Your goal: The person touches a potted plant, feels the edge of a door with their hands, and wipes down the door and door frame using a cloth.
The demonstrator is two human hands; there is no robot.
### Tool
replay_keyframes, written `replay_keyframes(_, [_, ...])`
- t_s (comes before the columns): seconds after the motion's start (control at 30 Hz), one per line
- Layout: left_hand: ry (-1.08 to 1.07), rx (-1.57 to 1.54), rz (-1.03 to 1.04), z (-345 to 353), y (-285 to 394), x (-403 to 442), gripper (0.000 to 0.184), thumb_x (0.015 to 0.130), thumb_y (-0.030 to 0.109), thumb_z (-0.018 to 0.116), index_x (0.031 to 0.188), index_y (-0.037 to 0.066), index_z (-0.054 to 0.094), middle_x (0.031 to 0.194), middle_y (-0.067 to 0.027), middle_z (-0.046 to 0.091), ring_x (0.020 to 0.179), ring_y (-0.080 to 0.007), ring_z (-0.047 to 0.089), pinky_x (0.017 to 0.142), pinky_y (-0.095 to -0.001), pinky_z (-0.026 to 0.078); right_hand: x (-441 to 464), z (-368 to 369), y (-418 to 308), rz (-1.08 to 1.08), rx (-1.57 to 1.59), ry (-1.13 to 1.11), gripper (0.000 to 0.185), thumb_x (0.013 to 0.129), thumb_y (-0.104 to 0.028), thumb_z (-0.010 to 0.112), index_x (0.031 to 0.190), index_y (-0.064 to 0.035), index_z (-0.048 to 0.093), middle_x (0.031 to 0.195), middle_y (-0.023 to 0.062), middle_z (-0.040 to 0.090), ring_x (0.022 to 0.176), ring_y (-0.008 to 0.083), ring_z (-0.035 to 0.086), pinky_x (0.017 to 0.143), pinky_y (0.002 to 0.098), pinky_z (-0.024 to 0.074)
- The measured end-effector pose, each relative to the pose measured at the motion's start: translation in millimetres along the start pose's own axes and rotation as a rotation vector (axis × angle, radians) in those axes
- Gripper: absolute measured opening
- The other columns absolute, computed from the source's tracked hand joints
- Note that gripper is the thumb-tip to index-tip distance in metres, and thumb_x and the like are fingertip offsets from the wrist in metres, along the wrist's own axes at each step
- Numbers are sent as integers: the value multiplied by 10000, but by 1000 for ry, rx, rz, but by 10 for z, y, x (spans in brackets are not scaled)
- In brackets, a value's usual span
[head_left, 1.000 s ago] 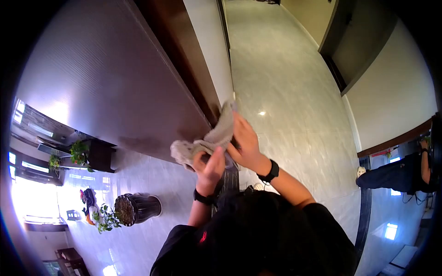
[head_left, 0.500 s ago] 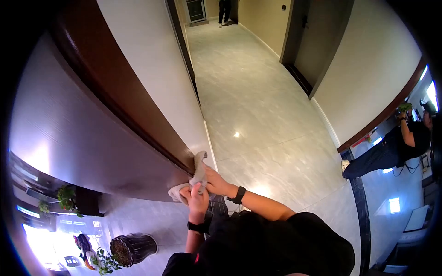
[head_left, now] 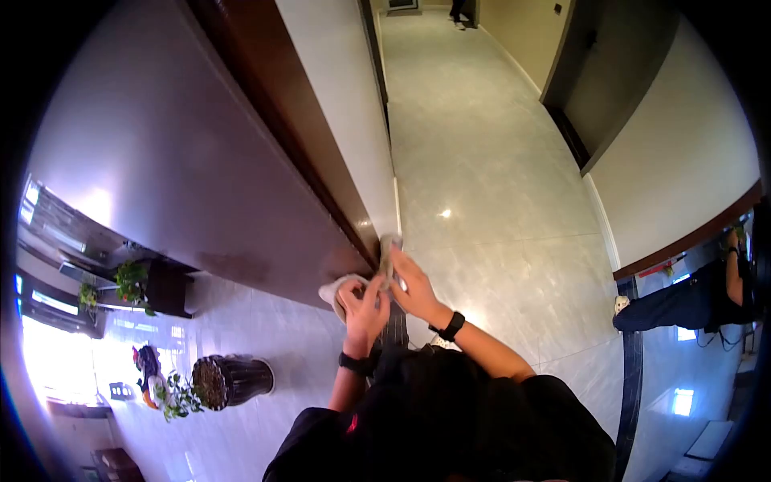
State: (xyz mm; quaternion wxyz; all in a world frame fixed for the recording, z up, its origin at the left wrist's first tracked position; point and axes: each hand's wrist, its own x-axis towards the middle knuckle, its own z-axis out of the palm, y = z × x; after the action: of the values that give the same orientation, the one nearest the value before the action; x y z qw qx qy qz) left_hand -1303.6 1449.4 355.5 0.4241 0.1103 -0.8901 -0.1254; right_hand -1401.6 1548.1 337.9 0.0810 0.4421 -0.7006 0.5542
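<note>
A light greyish cloth [head_left: 329, 292] is folded around the lower edge of a brown door-like panel [head_left: 185, 169]. My left hand [head_left: 365, 312] presses the cloth against the panel's broad face, fingers bent onto it. On the narrow side, my right hand [head_left: 414, 287] grips the other part of the cloth, its fingers close to those of the left. Both wrists wear dark bands. Part of the cloth is hidden behind my fingers.
A tiled corridor [head_left: 458, 145] runs ahead past a dark door [head_left: 614, 72]; a person's legs [head_left: 458, 14] stand at its far end. Another person [head_left: 683, 301] is at the right. A dark ribbed planter [head_left: 241, 381] stands at the lower left.
The view has shifted, so the panel and corridor sit differently in the picture. Both hands stay at the panel's edge with the cloth; their fingers have changed position slightly.
</note>
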Motion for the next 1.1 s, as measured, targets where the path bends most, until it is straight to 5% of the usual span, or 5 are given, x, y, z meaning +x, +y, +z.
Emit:
replay_keyframes(0.27, [316, -26, 354, -501, -1, 730, 482, 699, 2, 577, 1172, -27, 492, 1112, -267, 523, 952, -422, 549, 881, -475, 419, 1189, -318, -918, -278, 225, 206, 546, 778, -34, 531, 1293, 49, 369, 1358, 242, 337, 1287, 391, 289, 1053, 413, 241])
replay_keyframes(0.4, [-6, 201, 197, -386, -102, 589, 595, 745, 286, 616, 1181, -90, 468, 1149, -315, 485, 1058, -477, 479, 965, -504, 336, 1201, -184, -827, -430, 50, 203, 502, 776, -32, 520, 1255, 59, 397, 1323, 245, 370, 1258, 434, 304, 1039, 461, 254])
replay_keyframes(0.7, [-1033, 46, -234, 129, -328, 119, 581, 847, 369, 388, 1310, 19, 361, 1286, -217, 445, 1210, -396, 377, 1035, -494, 229, 347, 211, -52, -289, -28, 15, 513, 747, -45, 496, 1227, 87, 368, 1285, 295, 353, 1208, 472, 310, 1029, 486, 250])
replay_keyframes(0.77, [-970, 80, -224, 354, -488, -203, 557, 849, 383, 395, 1294, 46, 396, 1267, -191, 474, 1196, -374, 403, 1034, -480, 235, 180, 226, 8, -1, 101, -126, 535, 746, -39, 464, 1243, 112, 332, 1296, 322, 322, 1224, 478, 282, 1053, 470, 223])
replay_keyframes(1.1, [-808, 252, 85, 650, -718, -848, 222, 824, 189, 453, 886, 31, 596, 915, -113, 613, 860, -263, 593, 757, -390, 475, -202, 199, 213, 114, -46, -127, 484, 823, -50, 449, 1281, 73, 351, 1297, 257, 394, 1231, 369, 364, 1028, 388, 305])
